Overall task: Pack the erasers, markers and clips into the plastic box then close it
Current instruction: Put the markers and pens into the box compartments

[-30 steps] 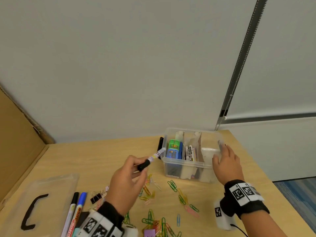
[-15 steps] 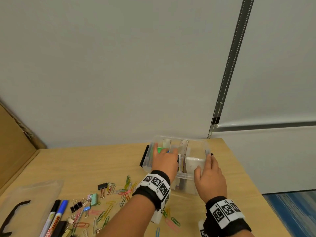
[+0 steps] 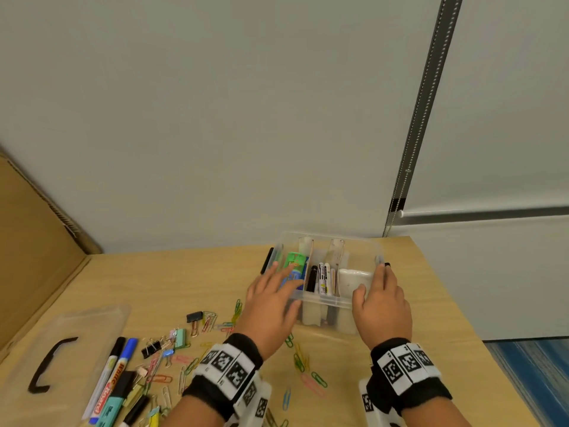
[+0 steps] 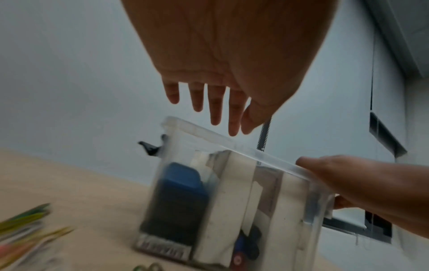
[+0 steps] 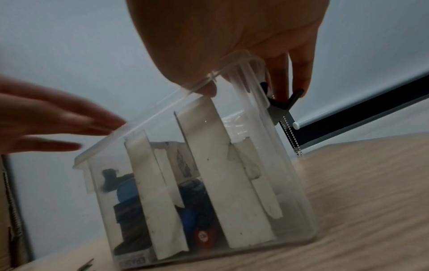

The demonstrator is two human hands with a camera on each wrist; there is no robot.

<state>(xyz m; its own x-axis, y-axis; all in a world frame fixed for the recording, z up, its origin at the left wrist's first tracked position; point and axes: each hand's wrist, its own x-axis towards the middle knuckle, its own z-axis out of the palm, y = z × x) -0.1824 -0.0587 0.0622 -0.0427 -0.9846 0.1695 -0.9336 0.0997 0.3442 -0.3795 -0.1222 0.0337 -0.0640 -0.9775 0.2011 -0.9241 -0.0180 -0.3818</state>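
Note:
The clear plastic box (image 3: pixel 323 298) stands open at the table's back, split by white dividers. Its left compartment holds a green and blue eraser (image 3: pixel 296 264); several markers (image 3: pixel 322 277) lie in the middle one. My left hand (image 3: pixel 271 298) hovers over the box's left front corner, empty, its fingers (image 4: pixel 216 108) straight above the rim of the box (image 4: pixel 234 146). My right hand (image 3: pixel 381 300) grips the box's right end. Its thumb (image 5: pixel 209 89) is inside the wall of the box (image 5: pixel 232 165) and its fingers are outside by the black latch (image 5: pixel 278 104).
The clear lid (image 3: pixel 92 322) with a black handle lies at the left front. Beside it lie more markers (image 3: pixel 118 372). Coloured paper clips (image 3: pixel 308 374) and black binder clips (image 3: pixel 194 317) are scattered before the box. A cardboard sheet (image 3: pixel 34 241) leans at the left.
A second ago my left hand held a black-capped marker near the box. It reached into the box and now has drawn back empty. My right hand has stayed on the box's right end.

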